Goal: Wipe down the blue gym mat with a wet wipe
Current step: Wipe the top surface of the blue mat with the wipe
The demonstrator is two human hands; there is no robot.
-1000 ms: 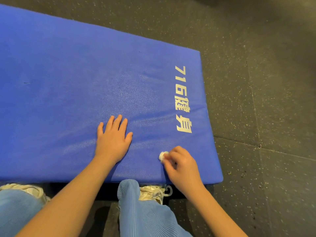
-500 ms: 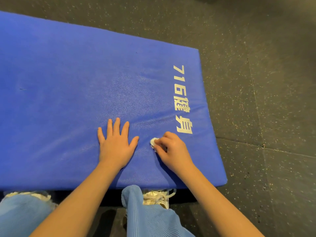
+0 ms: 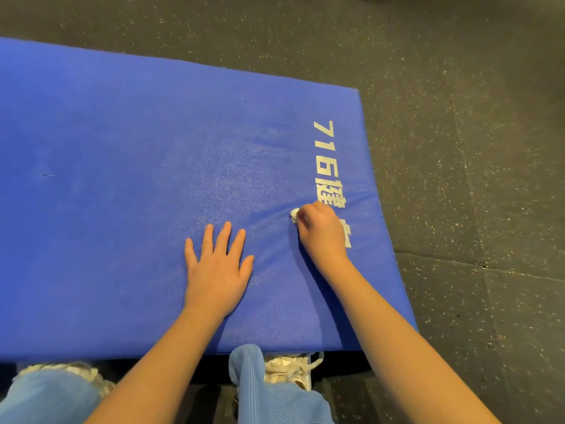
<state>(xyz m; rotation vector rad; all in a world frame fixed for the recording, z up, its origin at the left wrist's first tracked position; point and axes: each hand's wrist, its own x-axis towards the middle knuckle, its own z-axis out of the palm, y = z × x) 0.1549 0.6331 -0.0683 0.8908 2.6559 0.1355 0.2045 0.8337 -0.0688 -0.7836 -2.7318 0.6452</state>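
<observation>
The blue gym mat (image 3: 128, 185) fills the left and middle of the head view, with white lettering along its right end. My right hand (image 3: 321, 232) grips a small balled-up white wet wipe (image 3: 294, 214) and holds it against the mat beside the lower part of the lettering, where the cover wrinkles. Only a bit of the wipe shows past my curled fingers. My left hand (image 3: 217, 272) lies flat on the mat with its fingers spread, left of and nearer than the right hand.
Dark speckled rubber floor (image 3: 477, 166) surrounds the mat on the far and right sides. My knees in light blue trousers (image 3: 275, 393) and light shoes (image 3: 287, 370) sit at the mat's near edge.
My right hand has carried the wipe away from the near edge, up and to the right across the mat to the lettering. My left hand stays flat in place.
</observation>
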